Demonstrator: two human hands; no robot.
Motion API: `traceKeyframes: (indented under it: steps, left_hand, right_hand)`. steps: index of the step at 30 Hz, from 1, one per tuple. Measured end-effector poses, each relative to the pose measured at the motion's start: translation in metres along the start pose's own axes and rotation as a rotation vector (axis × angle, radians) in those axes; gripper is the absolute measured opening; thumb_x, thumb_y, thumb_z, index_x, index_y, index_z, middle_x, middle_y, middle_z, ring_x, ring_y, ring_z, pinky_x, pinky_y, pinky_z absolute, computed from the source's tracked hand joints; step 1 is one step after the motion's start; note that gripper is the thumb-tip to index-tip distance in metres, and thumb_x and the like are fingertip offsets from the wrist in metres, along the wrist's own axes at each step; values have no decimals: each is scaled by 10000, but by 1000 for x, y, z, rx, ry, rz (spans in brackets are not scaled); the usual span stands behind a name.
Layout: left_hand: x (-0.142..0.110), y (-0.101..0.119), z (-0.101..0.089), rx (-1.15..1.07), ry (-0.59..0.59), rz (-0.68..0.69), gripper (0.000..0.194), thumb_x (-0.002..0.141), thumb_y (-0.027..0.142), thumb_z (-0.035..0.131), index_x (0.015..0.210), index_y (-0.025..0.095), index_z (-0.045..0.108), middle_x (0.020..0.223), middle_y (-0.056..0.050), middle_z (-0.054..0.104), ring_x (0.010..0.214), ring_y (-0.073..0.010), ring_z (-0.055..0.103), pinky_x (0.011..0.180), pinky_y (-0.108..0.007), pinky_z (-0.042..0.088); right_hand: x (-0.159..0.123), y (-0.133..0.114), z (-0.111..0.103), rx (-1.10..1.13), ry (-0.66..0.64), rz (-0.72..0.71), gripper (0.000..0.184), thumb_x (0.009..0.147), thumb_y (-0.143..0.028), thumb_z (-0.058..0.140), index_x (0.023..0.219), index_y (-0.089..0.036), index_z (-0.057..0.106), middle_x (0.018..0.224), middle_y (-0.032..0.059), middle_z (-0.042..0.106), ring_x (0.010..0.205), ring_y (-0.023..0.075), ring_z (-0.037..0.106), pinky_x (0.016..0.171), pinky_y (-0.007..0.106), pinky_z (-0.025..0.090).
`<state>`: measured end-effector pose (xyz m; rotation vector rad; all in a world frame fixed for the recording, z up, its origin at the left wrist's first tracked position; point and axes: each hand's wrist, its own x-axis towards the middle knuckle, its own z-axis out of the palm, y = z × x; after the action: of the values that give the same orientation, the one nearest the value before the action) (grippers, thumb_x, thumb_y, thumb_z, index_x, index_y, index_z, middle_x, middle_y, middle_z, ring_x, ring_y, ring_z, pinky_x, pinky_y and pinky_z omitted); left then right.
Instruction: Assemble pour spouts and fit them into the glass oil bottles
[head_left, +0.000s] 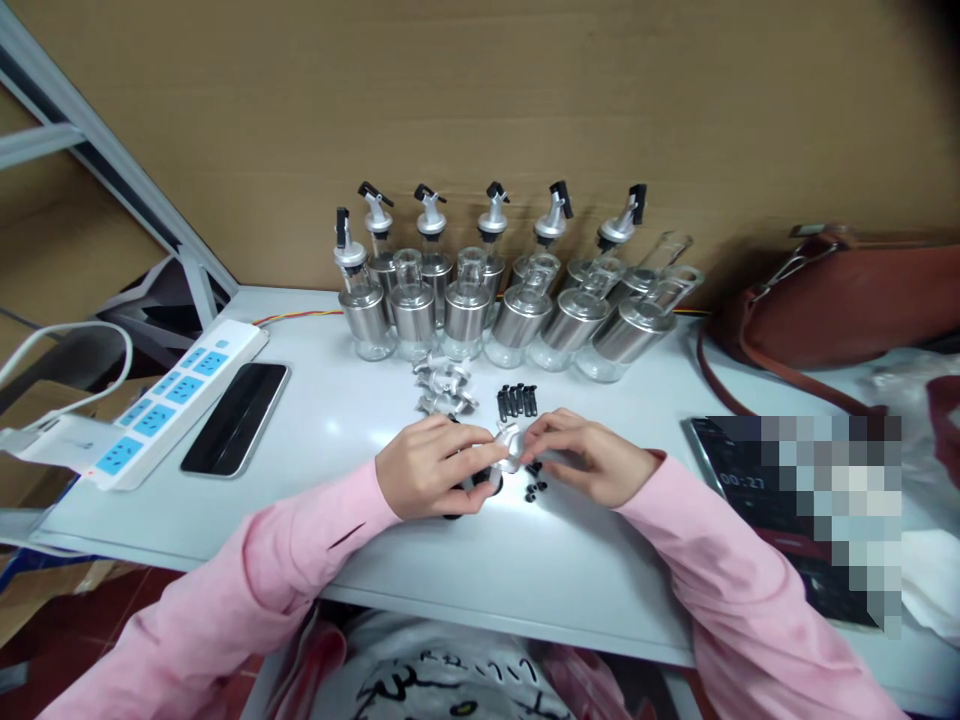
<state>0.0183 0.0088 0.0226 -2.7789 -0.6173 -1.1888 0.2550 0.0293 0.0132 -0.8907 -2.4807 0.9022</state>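
Holding a small silver spout [508, 443] between them, both hands met near the middle of the white table [570, 570]. The left hand [427, 467] was curled shut, its fingers [469, 440] pinching the spout from the left side. Something small and dark sat under that hand, but it was too hidden to tell what it was. The right hand [589, 458] was also curled, and its fingertips [534, 432] gripped the spout from the right. Both arms wore pink sleeves [285, 560].

Just behind the hands lay a little pile of silver spouts [444, 385] and a neat row of black plugs [517, 401]. A few tiny black rings [535, 488] lay on the table close to the right hand. Farther back stood a group of glass bottles [510, 300], some with spouts on top and some without. A black phone [236, 417] and a white power strip [157, 400] lay well off to the left. A brown bag [847, 300] rested at the right, near a dark tablet [742, 480].
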Motion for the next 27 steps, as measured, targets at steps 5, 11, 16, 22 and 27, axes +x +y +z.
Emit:
traceKeyframes:
  steps: [5,11,16,22,27]
  left_hand:
    - [-1,1,0,-5,-7,-6,216,819,243,484,1012,148,503,849,-57,657,691,-131,618,550,-239,504]
    - [-1,0,-1,0,-1,-4,207,827,244,481,1006,144,503,846,-62,660,682,-135,619,542,-243,507]
    - [-1,-1,-1,-8,-5,-6,212,825,252,492,1003,140,512,851,-68,657,695,-140,621,560,-248,509]
    - [-2,-1,0,-8,-12,-15,222,821,257,504,1014,147,514,846,-60,654,694,-135,620,563,-243,506]
    - [-3,-1,0,-14,-16,-24,217,827,265,502,1009,148,514,851,-63,657,700,-137,625,566,-247,515]
  right_hand:
    - [0,2,4,4,-12,-3,285,661,-53,560,857,-222,680,887,59,633,839,196,563,774,386,472]
    - [3,6,5,-33,-21,8,265,645,-81,616,853,-226,695,889,57,644,835,193,572,759,365,482]
    - [4,10,7,-60,0,-12,196,654,-125,647,809,-232,702,862,53,651,807,189,577,744,355,481]
    - [2,14,8,-76,24,24,194,637,-143,682,804,-239,699,868,50,647,799,188,582,723,343,487]
    - [4,7,7,-17,55,0,101,724,-202,625,817,-215,665,848,59,663,798,183,594,724,339,489]
